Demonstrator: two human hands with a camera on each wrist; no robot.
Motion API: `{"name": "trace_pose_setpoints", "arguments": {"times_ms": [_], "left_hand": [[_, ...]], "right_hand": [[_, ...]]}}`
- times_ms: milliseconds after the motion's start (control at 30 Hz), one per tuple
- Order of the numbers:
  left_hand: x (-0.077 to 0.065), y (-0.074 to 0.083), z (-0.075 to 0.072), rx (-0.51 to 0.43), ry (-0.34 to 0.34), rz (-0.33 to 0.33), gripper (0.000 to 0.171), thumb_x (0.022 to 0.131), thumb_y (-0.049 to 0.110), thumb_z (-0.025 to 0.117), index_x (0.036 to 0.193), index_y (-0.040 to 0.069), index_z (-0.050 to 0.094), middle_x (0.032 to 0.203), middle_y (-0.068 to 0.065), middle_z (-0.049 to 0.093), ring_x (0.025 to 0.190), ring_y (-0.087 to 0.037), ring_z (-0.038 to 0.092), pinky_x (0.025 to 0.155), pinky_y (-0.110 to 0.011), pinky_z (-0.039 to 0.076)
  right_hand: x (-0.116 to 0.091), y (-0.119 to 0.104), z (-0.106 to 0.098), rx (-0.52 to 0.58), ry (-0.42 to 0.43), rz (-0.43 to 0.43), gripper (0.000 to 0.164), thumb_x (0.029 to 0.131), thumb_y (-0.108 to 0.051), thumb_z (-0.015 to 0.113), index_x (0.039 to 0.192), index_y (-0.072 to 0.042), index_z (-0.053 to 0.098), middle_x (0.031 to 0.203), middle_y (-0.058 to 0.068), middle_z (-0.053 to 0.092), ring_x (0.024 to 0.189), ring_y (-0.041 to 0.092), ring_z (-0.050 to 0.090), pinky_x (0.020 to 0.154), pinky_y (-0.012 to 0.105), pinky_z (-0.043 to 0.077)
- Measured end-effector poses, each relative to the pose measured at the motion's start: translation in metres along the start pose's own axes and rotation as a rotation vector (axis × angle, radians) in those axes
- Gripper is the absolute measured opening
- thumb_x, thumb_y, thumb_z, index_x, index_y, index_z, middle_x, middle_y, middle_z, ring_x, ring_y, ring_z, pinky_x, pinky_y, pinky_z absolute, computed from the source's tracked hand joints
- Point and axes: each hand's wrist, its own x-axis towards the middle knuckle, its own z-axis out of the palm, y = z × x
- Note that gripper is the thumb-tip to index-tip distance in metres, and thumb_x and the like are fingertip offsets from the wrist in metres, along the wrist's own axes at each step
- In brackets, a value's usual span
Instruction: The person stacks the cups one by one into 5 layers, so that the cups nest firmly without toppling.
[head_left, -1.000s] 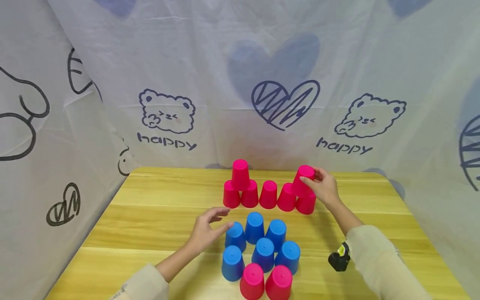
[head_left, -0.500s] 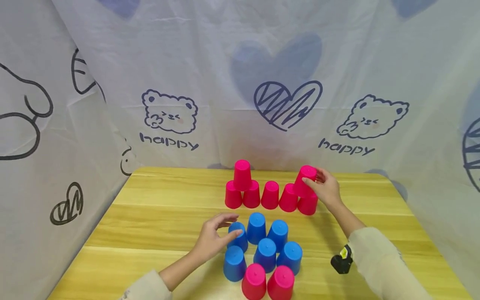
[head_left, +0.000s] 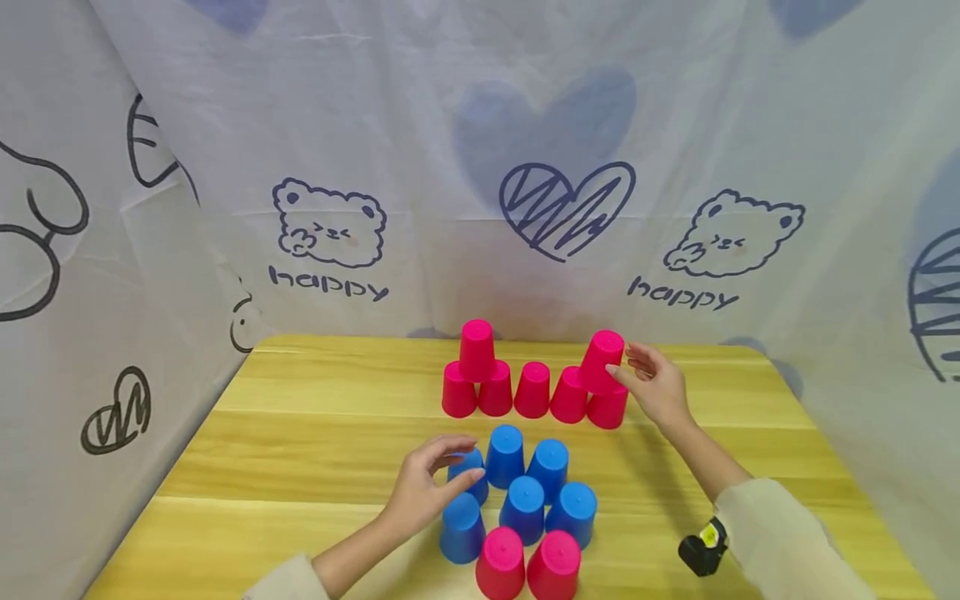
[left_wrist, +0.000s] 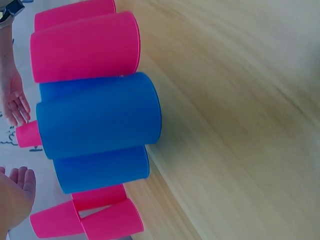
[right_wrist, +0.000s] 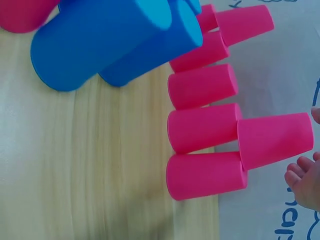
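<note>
Loosely, the right hand [head_left: 654, 387] curves just right of the raised right-hand pink cup [head_left: 602, 361], thumb and fingers apart. That cup straddles two base cups [head_left: 569, 398]. Nearer the person and left of it, the left hand [head_left: 423, 492], its fingers and thumb parted, hangs by six blue cups [head_left: 522, 510].

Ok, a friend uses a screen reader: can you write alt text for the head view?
A person's right hand hovers beside one of two pink cups stacked on a row of five, the left hand near six blue cups. Two more pink cups stand nearest the viewer on the wooden table; every cup is upside down.
</note>
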Motion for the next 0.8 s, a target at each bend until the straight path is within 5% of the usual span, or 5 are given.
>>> {"name": "trace_pose_setpoints", "arguments": {"times_ms": [167,400,567,700,800], "left_hand": [[-0.009,0.001,0.004,-0.034,-0.013,0.01,0.035,0.081,0.012,0.07,0.112,0.0,0.061,0.11,-0.017,0.063,0.102,-0.033,0.062,0.087,-0.042,0.051],[-0.025,0.002,0.008,-0.091,0.015,-0.005,0.032,0.082,0.012,0.069,0.109,-0.003,0.061,0.107,-0.02,0.064,0.098,-0.004,0.063,0.086,-0.037,0.053],[-0.035,0.002,0.009,-0.11,0.006,-0.013,0.032,0.082,0.011,0.069,0.109,-0.006,0.061,0.107,-0.025,0.063,0.098,-0.005,0.063,0.086,-0.039,0.052],[-0.04,0.002,0.011,-0.106,-0.012,-0.074,0.031,0.082,0.012,0.069,0.109,-0.001,0.061,0.109,-0.019,0.064,0.099,-0.002,0.062,0.088,-0.033,0.053],[-0.044,0.002,0.013,-0.106,-0.022,-0.129,0.03,0.082,0.012,0.07,0.109,0.002,0.062,0.109,-0.014,0.064,0.101,-0.013,0.063,0.089,-0.031,0.052]], "right_hand": [[-0.014,-0.002,-0.002,0.009,0.02,-0.019,0.056,0.087,-0.022,0.065,0.133,0.003,0.044,0.132,0.022,0.051,0.119,0.033,0.051,0.1,0.031,0.042],[-0.037,-0.001,-0.003,0.021,-0.037,-0.061,0.053,0.088,-0.02,0.064,0.131,0.004,0.046,0.128,0.023,0.054,0.113,0.028,0.056,0.083,0.003,0.043],[-0.053,0.0,-0.001,0.062,-0.082,-0.09,0.051,0.087,-0.019,0.065,0.13,0.004,0.047,0.126,0.023,0.055,0.095,-0.008,0.055,0.081,0.002,0.043],[-0.066,0.003,0.001,0.093,-0.1,-0.125,0.049,0.087,-0.016,0.065,0.129,0.005,0.048,0.123,0.024,0.056,0.092,-0.015,0.052,0.08,0.004,0.045],[-0.076,0.007,0.003,0.102,-0.102,-0.164,0.046,0.086,-0.013,0.066,0.126,0.006,0.051,0.12,0.025,0.057,0.093,-0.014,0.054,0.08,0.005,0.046]]}}
